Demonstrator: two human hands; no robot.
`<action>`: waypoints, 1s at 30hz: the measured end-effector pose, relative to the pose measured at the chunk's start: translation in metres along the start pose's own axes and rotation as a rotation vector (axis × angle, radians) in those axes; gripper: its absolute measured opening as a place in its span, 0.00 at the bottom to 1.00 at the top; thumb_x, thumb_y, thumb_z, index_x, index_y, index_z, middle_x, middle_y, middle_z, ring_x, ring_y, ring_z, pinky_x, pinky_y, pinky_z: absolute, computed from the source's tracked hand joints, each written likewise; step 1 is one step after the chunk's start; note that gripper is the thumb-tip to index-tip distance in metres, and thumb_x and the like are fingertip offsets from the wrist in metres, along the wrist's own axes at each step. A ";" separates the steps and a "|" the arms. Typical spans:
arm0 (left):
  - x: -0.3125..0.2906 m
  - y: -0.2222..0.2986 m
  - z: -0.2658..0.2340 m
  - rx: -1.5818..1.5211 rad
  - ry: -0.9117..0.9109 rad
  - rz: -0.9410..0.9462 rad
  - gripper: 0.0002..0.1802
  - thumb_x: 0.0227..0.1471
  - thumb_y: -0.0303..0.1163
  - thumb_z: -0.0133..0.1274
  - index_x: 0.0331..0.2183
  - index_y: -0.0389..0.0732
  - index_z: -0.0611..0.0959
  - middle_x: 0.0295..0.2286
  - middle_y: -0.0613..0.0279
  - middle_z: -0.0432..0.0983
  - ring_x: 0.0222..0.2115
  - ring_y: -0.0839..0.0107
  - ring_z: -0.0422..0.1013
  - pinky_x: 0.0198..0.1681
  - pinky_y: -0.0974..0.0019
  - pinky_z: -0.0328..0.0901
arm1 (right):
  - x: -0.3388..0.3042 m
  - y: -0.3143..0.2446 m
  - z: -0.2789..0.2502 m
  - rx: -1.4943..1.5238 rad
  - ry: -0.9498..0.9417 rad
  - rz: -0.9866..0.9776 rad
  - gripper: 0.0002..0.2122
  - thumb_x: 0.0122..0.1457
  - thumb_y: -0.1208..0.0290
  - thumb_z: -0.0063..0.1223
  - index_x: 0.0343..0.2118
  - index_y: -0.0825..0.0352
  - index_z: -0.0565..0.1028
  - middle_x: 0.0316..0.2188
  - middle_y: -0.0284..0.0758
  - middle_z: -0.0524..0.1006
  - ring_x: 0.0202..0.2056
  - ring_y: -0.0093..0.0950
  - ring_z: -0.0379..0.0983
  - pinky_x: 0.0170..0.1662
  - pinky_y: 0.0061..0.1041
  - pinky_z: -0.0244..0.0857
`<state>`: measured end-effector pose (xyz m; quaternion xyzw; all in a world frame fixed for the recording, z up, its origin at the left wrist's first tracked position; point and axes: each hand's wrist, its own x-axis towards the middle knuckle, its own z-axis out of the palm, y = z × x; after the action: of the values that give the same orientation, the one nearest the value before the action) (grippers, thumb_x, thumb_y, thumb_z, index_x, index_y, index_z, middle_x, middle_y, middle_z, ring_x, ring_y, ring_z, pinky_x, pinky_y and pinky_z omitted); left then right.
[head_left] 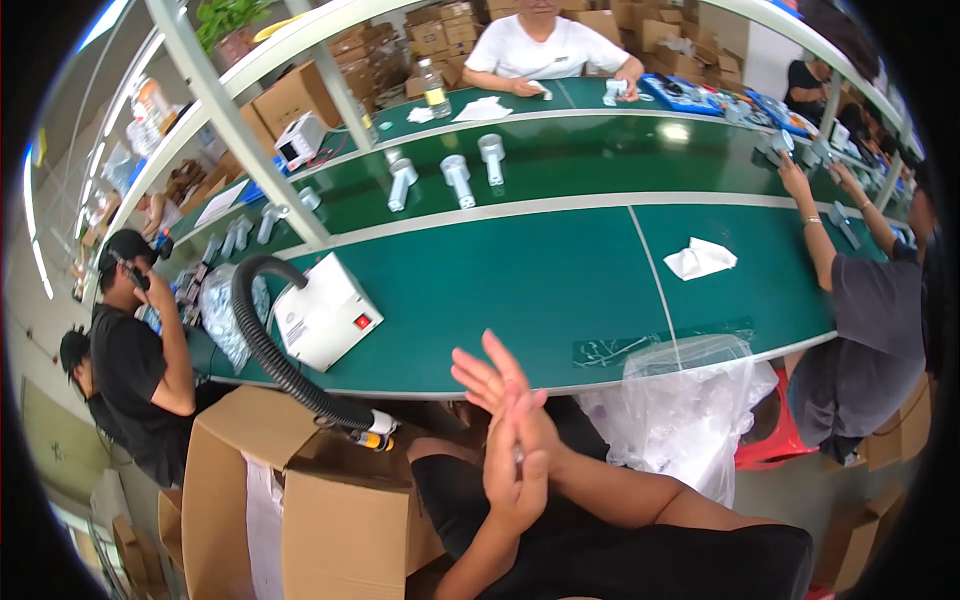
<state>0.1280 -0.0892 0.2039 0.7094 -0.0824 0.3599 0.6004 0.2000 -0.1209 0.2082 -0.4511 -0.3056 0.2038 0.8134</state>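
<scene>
In front of the near bench edge, above my lap, my left hand [509,478] and my right hand [537,428] are pressed against each other, palm to palm. The fingers of my right hand stretch out and spread toward the bench. My left hand's fingers point upward and lie straight along the right palm, partly covered by it. No held object shows in either hand, though the space between the palms is hidden. Closest to them is the black corrugated hose [262,335] with a yellow-and-white nozzle [378,432], which hangs over the bench edge.
A white machine [325,312] with a red switch stands on the green bench [500,290]. A white cloth [700,259] lies right. Several handheld devices [456,181] sit on the conveyor. An open carton [345,530] and plastic bag [690,400] flank me. Co-workers sit around.
</scene>
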 end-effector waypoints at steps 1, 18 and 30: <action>0.002 0.000 -0.002 0.111 -0.041 0.055 0.30 0.62 0.36 0.42 0.57 0.22 0.61 0.56 0.38 0.62 0.55 0.51 0.64 0.59 0.55 0.55 | 0.003 -0.010 0.000 0.056 0.014 0.035 0.40 0.61 0.33 0.21 0.68 0.56 0.38 0.65 0.45 0.55 0.64 0.41 0.55 0.61 0.41 0.52; 0.016 -0.007 -0.021 -0.024 0.179 -0.033 0.22 0.62 0.23 0.34 0.56 0.24 0.64 0.53 0.35 0.65 0.54 0.47 0.65 0.57 0.51 0.61 | -0.048 0.016 0.006 -0.204 -0.039 0.205 0.28 0.66 0.69 0.31 0.66 0.71 0.42 0.61 0.43 0.59 0.63 0.33 0.55 0.62 0.27 0.51; 0.001 0.007 -0.014 -0.232 0.283 -0.002 0.40 0.63 0.49 0.29 0.65 0.35 0.39 0.66 0.51 0.32 0.67 0.55 0.36 0.67 0.56 0.38 | -0.026 -0.010 0.019 -0.725 -0.256 -0.375 0.26 0.67 0.63 0.31 0.64 0.71 0.53 0.66 0.43 0.53 0.67 0.42 0.47 0.66 0.39 0.40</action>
<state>0.1193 -0.0775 0.2100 0.5777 -0.0374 0.4433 0.6844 0.1690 -0.1301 0.2161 -0.6155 -0.5328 -0.0137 0.5806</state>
